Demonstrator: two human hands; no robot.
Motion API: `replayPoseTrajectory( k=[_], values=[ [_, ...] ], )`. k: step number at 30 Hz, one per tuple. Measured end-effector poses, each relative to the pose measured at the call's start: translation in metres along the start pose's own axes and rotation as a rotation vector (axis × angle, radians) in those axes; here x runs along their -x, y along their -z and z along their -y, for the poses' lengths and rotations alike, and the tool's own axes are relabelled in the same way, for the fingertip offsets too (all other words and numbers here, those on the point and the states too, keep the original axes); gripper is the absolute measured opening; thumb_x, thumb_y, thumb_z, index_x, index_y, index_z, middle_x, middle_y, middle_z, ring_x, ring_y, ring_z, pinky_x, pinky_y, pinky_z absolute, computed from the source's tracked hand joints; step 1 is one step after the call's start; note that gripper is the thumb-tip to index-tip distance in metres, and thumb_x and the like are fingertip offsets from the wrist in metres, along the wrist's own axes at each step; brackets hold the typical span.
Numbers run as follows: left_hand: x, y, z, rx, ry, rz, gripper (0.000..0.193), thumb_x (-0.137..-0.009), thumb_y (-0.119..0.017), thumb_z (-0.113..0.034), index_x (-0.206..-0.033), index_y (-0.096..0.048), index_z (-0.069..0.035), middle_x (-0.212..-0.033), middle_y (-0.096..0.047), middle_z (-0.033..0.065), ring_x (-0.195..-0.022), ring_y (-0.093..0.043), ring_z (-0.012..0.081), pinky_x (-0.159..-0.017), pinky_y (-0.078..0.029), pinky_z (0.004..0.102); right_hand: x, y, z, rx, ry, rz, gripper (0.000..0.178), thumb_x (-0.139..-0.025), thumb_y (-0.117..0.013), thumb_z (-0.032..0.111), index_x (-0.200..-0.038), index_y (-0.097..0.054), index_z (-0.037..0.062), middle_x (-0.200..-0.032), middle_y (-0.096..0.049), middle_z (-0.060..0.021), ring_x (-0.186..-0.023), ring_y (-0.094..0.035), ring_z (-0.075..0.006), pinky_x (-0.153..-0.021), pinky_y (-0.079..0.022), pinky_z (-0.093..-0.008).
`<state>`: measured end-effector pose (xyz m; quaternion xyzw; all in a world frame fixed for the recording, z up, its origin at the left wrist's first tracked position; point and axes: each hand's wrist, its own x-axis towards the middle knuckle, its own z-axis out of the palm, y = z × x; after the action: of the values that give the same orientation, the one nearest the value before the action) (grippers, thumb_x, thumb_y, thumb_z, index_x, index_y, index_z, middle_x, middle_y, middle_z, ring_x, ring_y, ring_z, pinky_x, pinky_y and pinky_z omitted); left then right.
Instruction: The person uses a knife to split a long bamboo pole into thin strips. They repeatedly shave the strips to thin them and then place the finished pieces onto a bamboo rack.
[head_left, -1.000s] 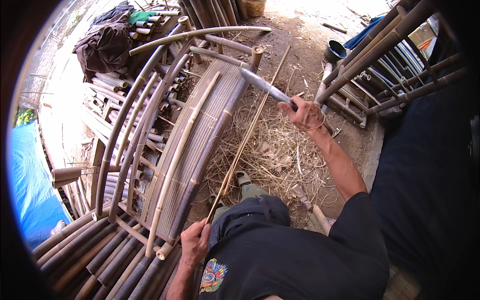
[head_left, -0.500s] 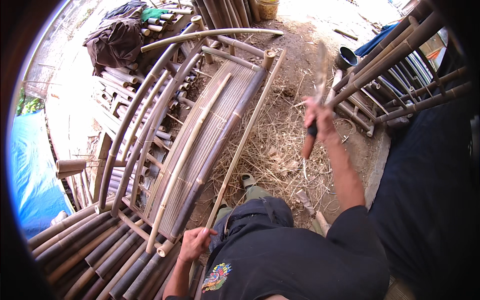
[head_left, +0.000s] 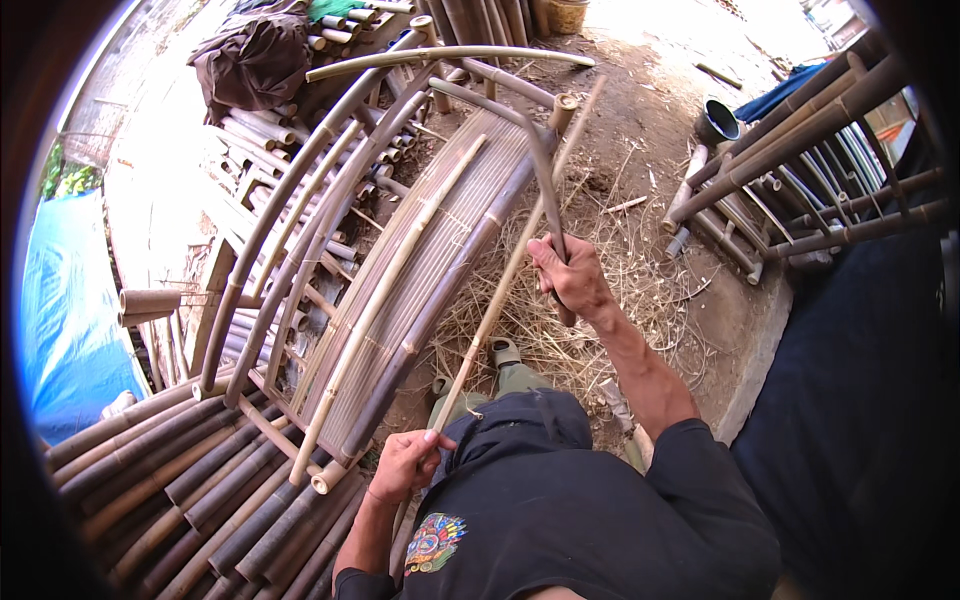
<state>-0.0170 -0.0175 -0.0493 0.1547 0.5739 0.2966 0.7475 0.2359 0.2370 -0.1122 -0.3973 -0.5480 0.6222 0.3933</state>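
My left hand point(head_left: 405, 465) is closed round the near end of a long pale bamboo strip point(head_left: 492, 312), which slants up and away to the right. In my right hand point(head_left: 572, 277) is a long-bladed knife point(head_left: 546, 185), its handle in my fist and its blade pointing away from me. The blade crosses over the strip's far half; whether they touch, I cannot tell. To the left of the strip stands a bamboo bench point(head_left: 440, 255) with a slatted seat. A pale bamboo pole point(head_left: 390, 290) lies lengthwise on that seat, and a curved pole point(head_left: 450, 58) rests across the bench's far end.
Dark bamboo poles point(head_left: 200, 500) are stacked at the lower left, with more cut poles point(head_left: 250, 140) behind the bench. Shavings point(head_left: 640, 325) litter the dirt floor. At the right are a bamboo frame point(head_left: 800, 150) and a black bucket point(head_left: 717, 122). A blue tarp point(head_left: 80, 320) hangs far left.
The knife has come down and left from its raised place at the right, over to the bamboo strip. My left hand, still on the strip, has shifted slightly right and up in the picture.
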Motion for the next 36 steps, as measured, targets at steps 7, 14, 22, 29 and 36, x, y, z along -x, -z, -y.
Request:
replayPoseTrajectory(
  k=[7,14,22,29,36],
  values=[
    [-0.052,0.022,-0.008,0.137,-0.035,-0.135,0.032,-0.100,-0.052,-0.032,-0.098,-0.063,-0.003,-0.058,-0.043,-0.0054,-0.040,-0.032,0.0028,-0.035,-0.022,0.0204,0.051,-0.091,0.011,-0.888,-0.253,0.633,0.027,-0.099,-0.056,0.027,-0.080,-0.049,0.0090,-0.055,-0.041,0.0008,-0.051,-0.051,-0.0134,-0.058,-0.046,-0.0309],
    [-0.086,0.066,-0.026,0.051,-0.069,-0.226,0.031,-0.096,-0.059,-0.029,-0.077,-0.062,-0.004,-0.056,-0.050,-0.0025,-0.038,-0.037,0.0046,-0.034,-0.027,0.0214,0.067,-0.107,0.006,-1.150,-0.189,0.641,0.027,-0.100,-0.053,0.029,-0.080,-0.051,0.0102,-0.050,-0.037,0.0059,-0.046,-0.047,-0.0102,-0.053,-0.045,-0.0306],
    [-0.100,0.145,-0.034,-0.148,-0.290,-0.423,0.033,-0.096,-0.056,-0.027,-0.077,-0.061,-0.001,-0.064,-0.065,0.0081,-0.045,-0.060,0.0127,-0.038,-0.043,0.0259,0.074,-0.138,0.023,-1.278,0.008,0.445,0.028,-0.104,-0.044,0.030,-0.083,-0.049,0.0115,-0.052,-0.042,0.0057,-0.046,-0.050,-0.0089,-0.053,-0.045,-0.0287],
    [-0.079,0.221,-0.051,-0.570,-0.485,-0.829,0.038,-0.096,-0.056,-0.035,-0.078,-0.063,-0.002,-0.053,-0.058,0.0040,-0.043,-0.058,0.0112,-0.042,-0.048,0.0295,0.078,-0.145,0.022,-1.285,0.098,0.003,0.030,-0.105,-0.041,0.027,-0.080,-0.049,0.0114,-0.055,-0.042,0.0056,-0.048,-0.043,-0.0070,-0.055,-0.044,-0.0264],
    [-0.022,0.241,-0.105,-0.316,-0.696,-0.710,0.039,-0.097,-0.056,-0.033,-0.077,-0.061,0.000,-0.051,-0.053,0.0026,-0.040,-0.052,0.0094,-0.038,-0.042,0.0271,0.056,-0.170,-0.002,-0.828,-0.319,-0.215,0.068,-0.092,-0.060,0.051,-0.132,-0.045,-0.0023,-0.052,-0.040,0.0082,-0.045,-0.042,-0.0016,-0.045,-0.042,-0.0219]
  ],
)
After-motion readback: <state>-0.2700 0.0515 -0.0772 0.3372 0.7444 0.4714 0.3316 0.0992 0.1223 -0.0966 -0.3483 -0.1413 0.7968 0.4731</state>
